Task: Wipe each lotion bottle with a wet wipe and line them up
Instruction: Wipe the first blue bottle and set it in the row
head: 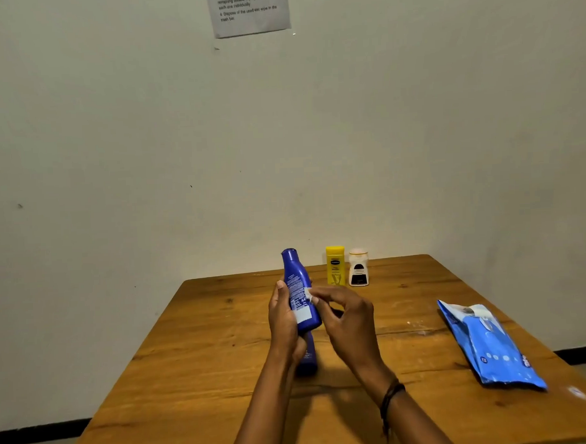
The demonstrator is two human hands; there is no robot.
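Left hand (284, 319) gripping blue bottle (295, 278); right hand (349, 320) pinching wipe (309, 294). Wiping in hand; next calls for turning bottle.

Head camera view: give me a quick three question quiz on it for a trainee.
1. True or false: the right hand pinches a wet wipe against the blue bottle that the left hand grips.
2. The wipes pack lies on the table: A) right of the hands, B) left of them, C) behind the standing bottles.
3. How many bottles stand upright at the table's far edge?
Key: 1 true. 2 A. 3 two: the yellow bottle and the white bottle.
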